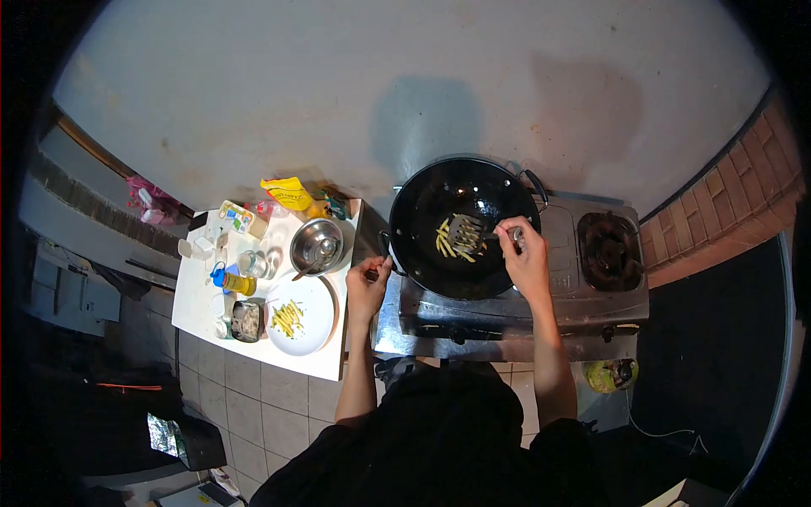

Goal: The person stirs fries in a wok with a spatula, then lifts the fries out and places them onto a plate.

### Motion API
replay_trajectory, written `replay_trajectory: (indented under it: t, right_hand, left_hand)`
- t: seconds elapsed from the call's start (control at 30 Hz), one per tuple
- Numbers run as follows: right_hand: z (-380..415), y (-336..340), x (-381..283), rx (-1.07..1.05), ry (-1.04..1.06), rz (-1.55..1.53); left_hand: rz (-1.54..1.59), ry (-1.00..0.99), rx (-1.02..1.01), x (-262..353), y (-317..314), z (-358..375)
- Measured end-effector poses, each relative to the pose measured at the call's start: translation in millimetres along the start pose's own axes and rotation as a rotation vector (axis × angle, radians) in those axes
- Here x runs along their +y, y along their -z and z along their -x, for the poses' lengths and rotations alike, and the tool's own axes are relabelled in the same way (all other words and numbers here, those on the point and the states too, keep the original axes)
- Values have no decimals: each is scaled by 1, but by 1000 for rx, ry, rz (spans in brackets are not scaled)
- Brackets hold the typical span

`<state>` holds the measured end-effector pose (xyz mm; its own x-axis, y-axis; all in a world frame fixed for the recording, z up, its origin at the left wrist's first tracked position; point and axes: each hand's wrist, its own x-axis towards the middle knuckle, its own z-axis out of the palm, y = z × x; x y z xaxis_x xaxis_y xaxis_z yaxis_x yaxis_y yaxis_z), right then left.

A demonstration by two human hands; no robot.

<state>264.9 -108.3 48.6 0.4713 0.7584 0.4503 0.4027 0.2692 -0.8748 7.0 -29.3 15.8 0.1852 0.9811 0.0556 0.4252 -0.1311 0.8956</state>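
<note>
Black-clad torso [422,431] below; left hand [368,289] pinches what seems the side handle [384,244] of a round black wok [460,286]. Right hand [525,252] grips a slotted metal spatula [465,233] among yellow-green strips [443,243] inside; scraping against a loose hold could tip it.

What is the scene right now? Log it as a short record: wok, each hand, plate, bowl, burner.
Wok: on the left of the gas stove, yellow-green strips inside
Right hand: holding a slotted spatula among the strips
Left hand: curled at the wok's left handle, apparently gripping
White plate: on the white table, bearing more strips
Steel bowl: beyond the plate
Right burner: right of the wok
</note>
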Motion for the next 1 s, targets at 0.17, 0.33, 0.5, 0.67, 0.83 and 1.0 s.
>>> replay_trajectory:
  t: [0.17,0.33,0.5,0.67,0.83,1.0]
  right_hand:
    - [2,-2,-5,-45,-2,52]
    - [0,-4,-12,-65,39,104]
    - [0,-2,-14,-87,5,113]
    - [-1,-2,-10,-64,35,108]
    - [-1,0,-8,-60,-14,77]
    - [-1,3,-4,-50,-10,98]
  left_hand:
    - [53,-87,47,-6,-4,0]
    - [58,-83,47,-4,-4,0]
    - [22,-96,45,-2,-3,0]
    - [59,-109,47,-5,-3,-1]
    - [28,-102,62,-4,-3,0]
    - [29,-94,49,-3,-3,0]
